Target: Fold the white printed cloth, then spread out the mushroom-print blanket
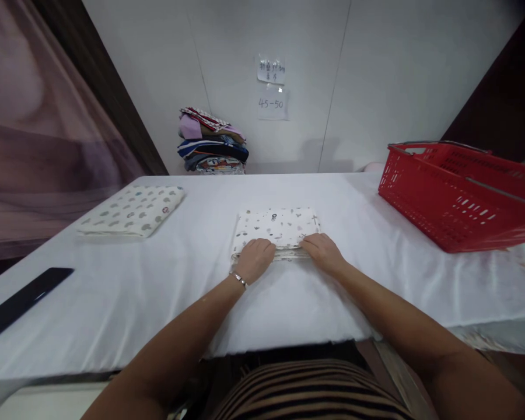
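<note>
I've got the left hand (256, 259) and right hand (324, 252) grasping the near edge of the folded cloth (273, 226), on the desk (205, 219) just ahead; I'd keep grips level, layers flush.

White cloth (284, 226) with small scattered prints lies flat on the surface (201, 245), folded into a layered rectangle

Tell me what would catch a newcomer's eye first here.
The bright red basket on the right side of the white table would probably stand out first. Central, the left hand and right hand touch a folded patterned cloth. Behind, left of centre, sits a colourful fabric stack.
</note>
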The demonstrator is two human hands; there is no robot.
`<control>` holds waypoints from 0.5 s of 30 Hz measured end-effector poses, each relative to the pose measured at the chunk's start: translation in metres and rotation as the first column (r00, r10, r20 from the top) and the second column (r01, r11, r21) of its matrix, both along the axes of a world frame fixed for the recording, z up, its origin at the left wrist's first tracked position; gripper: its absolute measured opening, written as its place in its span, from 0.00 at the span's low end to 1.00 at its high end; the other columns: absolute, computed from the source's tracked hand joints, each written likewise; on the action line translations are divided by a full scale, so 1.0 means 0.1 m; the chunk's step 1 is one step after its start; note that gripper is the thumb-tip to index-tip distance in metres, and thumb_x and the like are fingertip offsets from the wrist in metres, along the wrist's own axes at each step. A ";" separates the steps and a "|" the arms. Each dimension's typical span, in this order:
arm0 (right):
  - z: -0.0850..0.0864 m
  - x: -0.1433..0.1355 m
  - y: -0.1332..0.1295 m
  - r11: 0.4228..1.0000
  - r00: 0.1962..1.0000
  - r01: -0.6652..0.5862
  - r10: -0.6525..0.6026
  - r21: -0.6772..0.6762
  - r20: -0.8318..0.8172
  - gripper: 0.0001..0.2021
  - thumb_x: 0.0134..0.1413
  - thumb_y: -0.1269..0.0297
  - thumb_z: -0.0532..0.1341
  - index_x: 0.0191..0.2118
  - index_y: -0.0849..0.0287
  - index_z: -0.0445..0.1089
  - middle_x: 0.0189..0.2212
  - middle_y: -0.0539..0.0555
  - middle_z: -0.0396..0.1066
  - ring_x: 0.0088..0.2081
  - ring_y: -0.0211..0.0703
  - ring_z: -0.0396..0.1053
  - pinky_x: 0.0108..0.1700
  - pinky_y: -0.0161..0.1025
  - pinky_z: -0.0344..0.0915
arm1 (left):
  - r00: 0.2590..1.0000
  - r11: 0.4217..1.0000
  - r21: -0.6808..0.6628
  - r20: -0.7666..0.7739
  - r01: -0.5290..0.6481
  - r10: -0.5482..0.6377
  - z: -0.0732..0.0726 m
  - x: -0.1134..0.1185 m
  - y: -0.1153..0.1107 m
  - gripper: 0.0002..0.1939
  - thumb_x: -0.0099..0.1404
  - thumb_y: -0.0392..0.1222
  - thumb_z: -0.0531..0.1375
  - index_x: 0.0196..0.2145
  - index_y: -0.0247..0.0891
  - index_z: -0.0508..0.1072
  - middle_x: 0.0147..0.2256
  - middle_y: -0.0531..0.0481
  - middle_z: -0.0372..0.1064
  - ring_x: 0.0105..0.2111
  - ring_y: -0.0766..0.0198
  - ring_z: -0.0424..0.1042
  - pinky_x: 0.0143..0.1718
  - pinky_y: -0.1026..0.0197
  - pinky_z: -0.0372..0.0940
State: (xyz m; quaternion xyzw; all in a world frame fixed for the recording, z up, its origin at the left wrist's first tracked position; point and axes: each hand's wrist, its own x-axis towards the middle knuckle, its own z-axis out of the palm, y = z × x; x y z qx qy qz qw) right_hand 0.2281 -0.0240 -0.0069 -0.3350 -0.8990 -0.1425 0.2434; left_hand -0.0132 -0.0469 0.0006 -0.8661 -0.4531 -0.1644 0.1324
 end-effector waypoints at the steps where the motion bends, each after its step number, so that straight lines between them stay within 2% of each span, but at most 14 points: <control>1: 0.00 0.00 -0.01 1.000 1.000 -0.017 0.017 -0.011 0.016 0.12 0.58 0.75 0.51 0.42 0.60 0.69 0.38 0.56 0.70 0.38 0.43 0.62 0.37 0.38 0.55 | 1.000 1.000 -0.007 -0.016 0.004 -0.005 -0.01 0.00 0.00 0.08 0.64 0.33 0.50 0.31 0.37 0.68 0.31 0.47 0.66 0.35 0.60 0.65 0.37 0.57 0.58; 4: -0.03 0.01 -0.04 0.995 0.996 -0.066 0.070 -0.074 0.058 0.12 0.56 0.76 0.53 0.42 0.60 0.69 0.38 0.56 0.69 0.38 0.43 0.61 0.38 0.38 0.56 | 0.998 1.000 -0.020 -0.067 0.017 -0.018 -0.05 0.00 -0.02 0.08 0.63 0.32 0.50 0.32 0.38 0.68 0.32 0.47 0.66 0.35 0.60 0.64 0.36 0.57 0.58; 8: -0.05 0.03 -0.05 0.993 0.997 -0.060 0.065 -0.103 0.049 0.12 0.56 0.75 0.52 0.42 0.59 0.69 0.38 0.55 0.69 0.39 0.43 0.61 0.39 0.39 0.56 | 0.995 1.000 -0.025 -0.093 0.016 -0.018 -0.06 -0.01 -0.05 0.08 0.63 0.31 0.51 0.35 0.38 0.68 0.35 0.47 0.67 0.38 0.60 0.64 0.38 0.57 0.59; 15: -0.01 0.07 -0.06 0.981 0.993 -0.099 0.108 -0.170 0.045 0.12 0.59 0.70 0.51 0.46 0.58 0.67 0.41 0.56 0.68 0.41 0.43 0.62 0.40 0.39 0.58 | 1.000 0.997 -0.071 0.015 0.028 -0.027 -0.01 -0.02 -0.09 0.08 0.65 0.39 0.51 0.37 0.39 0.70 0.36 0.47 0.67 0.40 0.60 0.65 0.39 0.57 0.60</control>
